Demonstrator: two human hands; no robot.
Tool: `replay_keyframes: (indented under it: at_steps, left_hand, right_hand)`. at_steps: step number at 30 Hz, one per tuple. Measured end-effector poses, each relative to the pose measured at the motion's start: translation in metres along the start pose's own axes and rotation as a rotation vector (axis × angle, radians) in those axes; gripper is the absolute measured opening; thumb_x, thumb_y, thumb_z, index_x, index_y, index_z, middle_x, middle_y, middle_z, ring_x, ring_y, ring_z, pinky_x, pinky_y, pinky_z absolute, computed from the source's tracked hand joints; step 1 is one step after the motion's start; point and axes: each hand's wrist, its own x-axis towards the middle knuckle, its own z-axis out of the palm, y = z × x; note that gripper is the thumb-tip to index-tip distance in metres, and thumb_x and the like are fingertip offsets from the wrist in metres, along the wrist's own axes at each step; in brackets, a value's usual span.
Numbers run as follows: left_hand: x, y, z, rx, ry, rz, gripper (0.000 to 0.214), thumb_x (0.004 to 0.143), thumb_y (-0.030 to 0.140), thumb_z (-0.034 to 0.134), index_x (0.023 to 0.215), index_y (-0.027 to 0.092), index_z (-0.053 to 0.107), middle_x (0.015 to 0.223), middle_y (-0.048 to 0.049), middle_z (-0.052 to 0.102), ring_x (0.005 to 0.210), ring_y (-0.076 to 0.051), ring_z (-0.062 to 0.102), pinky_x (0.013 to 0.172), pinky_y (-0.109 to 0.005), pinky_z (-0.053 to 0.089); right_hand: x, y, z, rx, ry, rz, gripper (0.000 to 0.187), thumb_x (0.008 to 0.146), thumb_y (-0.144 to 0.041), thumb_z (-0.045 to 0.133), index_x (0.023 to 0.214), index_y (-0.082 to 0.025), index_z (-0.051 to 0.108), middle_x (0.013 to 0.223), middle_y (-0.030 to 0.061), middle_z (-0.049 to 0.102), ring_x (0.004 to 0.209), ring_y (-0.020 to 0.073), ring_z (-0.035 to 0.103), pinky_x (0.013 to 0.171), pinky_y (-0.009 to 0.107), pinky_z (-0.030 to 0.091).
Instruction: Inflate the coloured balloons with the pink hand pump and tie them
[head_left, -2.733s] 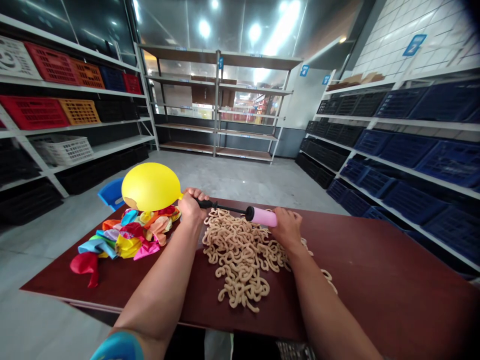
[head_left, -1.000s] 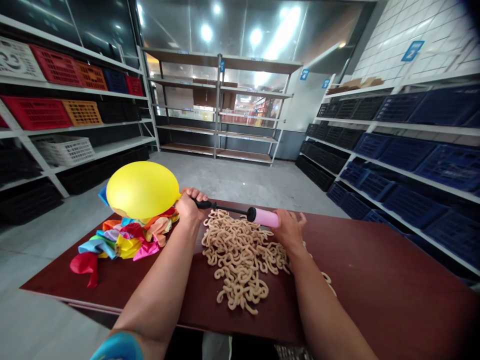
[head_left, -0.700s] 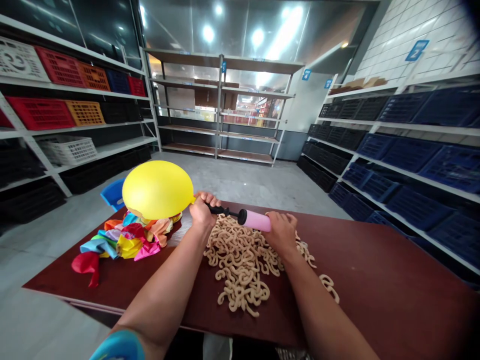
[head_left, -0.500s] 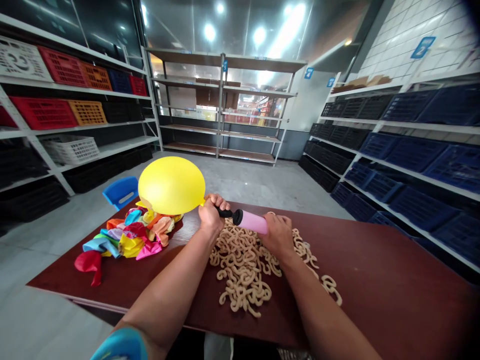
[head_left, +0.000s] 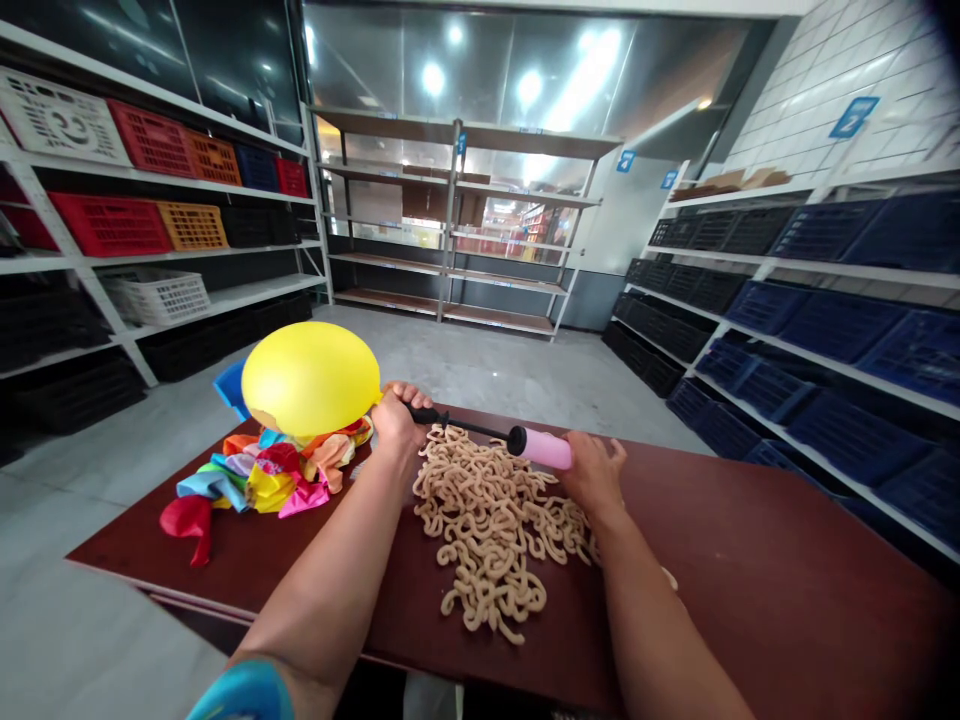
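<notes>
A yellow balloon [head_left: 311, 380], swollen to an oval, hangs over the left part of the table, its neck in the fingers of my left hand [head_left: 400, 415]. That hand is also closed round the black end of a balloon pump [head_left: 546, 448]. My right hand [head_left: 596, 470] grips the far end of the pump's pink barrel, some fingertips lifted. A thin black rod shows between the black end and the barrel. Below the pump lies a heap of beige curled pieces [head_left: 491, 530]. Left of it is a pile of uninflated balloons [head_left: 270, 485] in many colours.
The dark red-brown table [head_left: 750, 560] carries both piles. Behind its left edge is a blue chair [head_left: 231, 388]. Shelves with coloured crates [head_left: 112, 225] run along the left, a metal rack [head_left: 454, 215] stands at the back, and dark blue crates [head_left: 840, 320] fill the right shelves.
My hands have moved apart: the left one leftward with the balloon, the right one rightward with the barrel. The pump's black rod is now drawn out. The view has shifted slightly.
</notes>
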Motion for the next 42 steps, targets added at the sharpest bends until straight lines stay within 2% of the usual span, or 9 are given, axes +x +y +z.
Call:
replay_keyframes:
  at_steps: [11,14,17,21,24,28,36,39,42]
  left_hand:
    - [-0.034,-0.055,0.002,0.005,-0.087,-0.110,0.020,0.060,0.005,0.042,0.059,0.018,0.027,0.050,0.0063,0.027,0.039,-0.006,0.033,0.045,-0.023,0.031]
    - [-0.031,-0.053,0.002,0.032,-0.094,-0.111,0.020,0.060,0.004,0.042,0.059,0.018,0.028,0.050,0.0062,0.027,0.039,-0.007,0.034,0.045,-0.024,0.033]
    - [-0.019,-0.038,0.002,0.056,-0.065,-0.077,0.020,0.060,0.005,0.042,0.060,0.019,0.027,0.049,0.0066,0.027,0.039,-0.007,0.034,0.045,-0.023,0.033]
    - [-0.002,-0.013,0.000,0.049,0.009,-0.024,0.019,0.059,0.005,0.040,0.061,0.019,0.027,0.048,0.0073,0.025,0.037,-0.007,0.031,0.044,-0.022,0.030]
    - [0.004,-0.003,-0.003,0.026,0.036,0.011,0.019,0.058,0.005,0.039,0.060,0.019,0.026,0.048,0.0073,0.024,0.036,-0.006,0.029,0.043,-0.022,0.029]
    - [0.000,-0.012,-0.005,-0.008,-0.027,-0.013,0.019,0.058,0.004,0.039,0.058,0.018,0.026,0.048,0.0068,0.023,0.037,-0.006,0.028,0.043,-0.021,0.027]
    - [-0.033,-0.054,-0.002,0.042,-0.139,-0.103,0.020,0.060,0.003,0.041,0.058,0.018,0.027,0.051,0.0057,0.026,0.041,-0.007,0.033,0.047,-0.023,0.034]
    - [-0.034,-0.057,-0.002,0.052,-0.138,-0.120,0.020,0.061,0.004,0.042,0.058,0.018,0.028,0.051,0.0057,0.026,0.041,-0.007,0.034,0.047,-0.023,0.034]
    - [-0.026,-0.049,-0.003,0.052,-0.109,-0.114,0.020,0.060,0.003,0.042,0.061,0.019,0.030,0.051,0.0061,0.028,0.041,-0.007,0.035,0.048,-0.024,0.035]
  right_hand:
    - [-0.003,-0.035,-0.006,0.050,0.041,-0.150,0.026,0.070,-0.024,0.055,0.094,-0.016,0.053,0.086,0.0072,0.058,0.084,0.0202,0.046,0.083,0.033,0.022]
    - [-0.001,-0.033,-0.003,0.076,0.029,-0.160,0.024,0.072,-0.026,0.054,0.095,-0.017,0.053,0.086,0.0058,0.058,0.084,0.0195,0.047,0.084,0.032,0.022]
    - [0.001,-0.025,-0.001,0.041,0.021,-0.137,0.024,0.071,-0.024,0.052,0.094,-0.018,0.054,0.086,0.0043,0.059,0.085,0.0185,0.047,0.085,0.033,0.021]
    - [0.002,-0.008,0.001,-0.032,0.043,-0.032,0.022,0.071,-0.020,0.050,0.092,-0.021,0.056,0.086,0.0032,0.059,0.087,0.0186,0.046,0.086,0.035,0.019]
    - [0.000,0.000,0.004,-0.035,0.053,0.053,0.020,0.073,-0.020,0.049,0.091,-0.021,0.056,0.086,0.0037,0.060,0.088,0.0194,0.045,0.085,0.036,0.018]
    - [0.000,-0.003,0.003,-0.032,0.067,0.091,0.017,0.075,-0.021,0.047,0.091,-0.019,0.055,0.087,0.0062,0.059,0.087,0.0207,0.043,0.082,0.036,0.020]
    - [-0.002,-0.030,-0.003,-0.001,0.048,-0.076,0.022,0.075,-0.024,0.047,0.094,-0.017,0.055,0.089,0.0085,0.058,0.086,0.0220,0.042,0.080,0.035,0.021]
    - [-0.003,-0.034,-0.003,0.030,0.031,-0.105,0.025,0.077,-0.030,0.047,0.096,-0.017,0.055,0.088,0.0086,0.058,0.085,0.0222,0.042,0.079,0.034,0.022]
    - [-0.002,-0.031,-0.001,0.058,0.021,-0.094,0.024,0.077,-0.029,0.049,0.096,-0.017,0.055,0.088,0.0081,0.058,0.086,0.0214,0.043,0.079,0.033,0.022]
